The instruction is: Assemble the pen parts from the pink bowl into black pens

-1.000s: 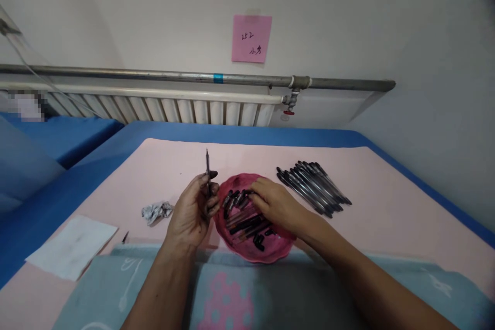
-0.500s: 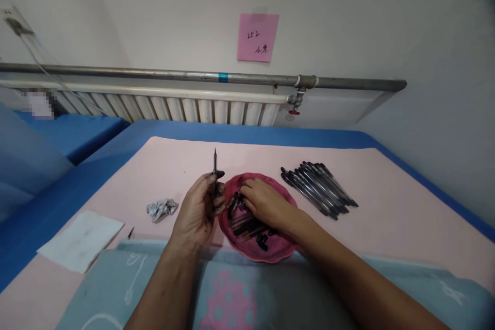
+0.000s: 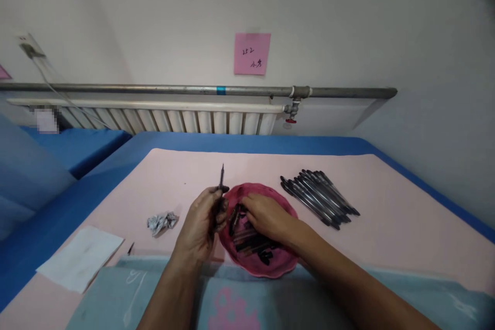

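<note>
Upright in my left hand [image 3: 201,221] is a pen without a cap [image 3: 221,176], its thin tip pointing up. The fingers wrapped round its lower part are smeared with black. My right hand [image 3: 265,214] reaches into a pink bowl [image 3: 284,268] with a wavy rim, just right of the left hand. Its fingertips are bent down among dark pen parts and hidden from me, so what they hold does not show. Black caps [image 3: 265,256] and clear barrels [image 3: 247,242] lie in the bowl.
Several capped pens [image 3: 319,198] lie in a row right of the bowl. To the left are crumpled paper [image 3: 161,223], a white sheet [image 3: 81,258] and a small dark tip [image 3: 131,248] on the pink mat [image 3: 127,196]. A radiator [image 3: 185,118] stands behind.
The view has tilted up slightly, so everything sits lower. My left hand and its pen have come slightly closer to the bowl. My right hand stays in the bowl.
</note>
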Demonstrator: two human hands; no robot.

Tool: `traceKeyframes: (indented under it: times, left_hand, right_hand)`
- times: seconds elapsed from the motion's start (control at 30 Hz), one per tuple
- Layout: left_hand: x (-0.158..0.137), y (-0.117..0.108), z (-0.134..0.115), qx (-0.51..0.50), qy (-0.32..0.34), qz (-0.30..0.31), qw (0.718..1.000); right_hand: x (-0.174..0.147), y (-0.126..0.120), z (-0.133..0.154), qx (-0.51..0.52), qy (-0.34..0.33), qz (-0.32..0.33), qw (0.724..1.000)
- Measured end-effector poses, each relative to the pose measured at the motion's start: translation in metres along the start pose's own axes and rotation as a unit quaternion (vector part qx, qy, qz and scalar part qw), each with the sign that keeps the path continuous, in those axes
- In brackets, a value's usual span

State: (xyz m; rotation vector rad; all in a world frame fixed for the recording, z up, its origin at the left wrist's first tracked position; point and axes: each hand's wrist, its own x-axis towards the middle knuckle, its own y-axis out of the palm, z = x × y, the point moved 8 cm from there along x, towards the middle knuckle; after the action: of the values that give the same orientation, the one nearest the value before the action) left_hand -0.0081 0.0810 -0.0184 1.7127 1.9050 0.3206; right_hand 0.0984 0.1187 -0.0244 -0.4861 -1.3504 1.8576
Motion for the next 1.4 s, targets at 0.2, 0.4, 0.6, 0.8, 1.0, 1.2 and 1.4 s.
traceKeyframes:
  times: [0.2, 0.4, 0.6, 0.8, 1.0, 1.2, 1.4]
  left_hand:
    - [-0.005, 0.011, 0.01, 0.086, -0.01, 0.04, 0.995]
    - [-0.007, 0.016, 0.028, 0.121, -0.044, 0.057, 0.99]
    - [-0.008, 0.019, 0.034, 0.117, -0.054, 0.067, 0.989]
    - [-0.008, 0.017, 0.033, 0.12, -0.058, 0.057, 0.989]
    - [-0.01, 0.02, 0.034, 0.124, -0.074, 0.067, 0.987]
    - [-0.011, 0.021, 0.035, 0.086, -0.079, 0.059, 0.991]
    - [-0.009, 0.017, 0.034, 0.078, -0.077, 0.015, 0.994]
  right_hand:
    - [-0.011, -0.05, -0.022, 0.295, 0.103, -0.189, 0.931]
    - [-0.02, -0.067, -0.029, 0.576, 0.109, -0.294, 0.754]
    - [-0.02, -0.06, -0.025, 0.604, 0.105, -0.292, 0.734]
    - [-0.021, -0.054, -0.013, 0.575, 0.102, -0.256, 0.771]
    - [-0.023, -0.05, -0.005, 0.565, 0.11, -0.244, 0.78]
    - [-0.021, -0.029, -0.006, 0.615, 0.134, -0.202, 0.75]
    - [-0.022, -0.011, 0.0, 0.644, 0.169, -0.157, 0.73]
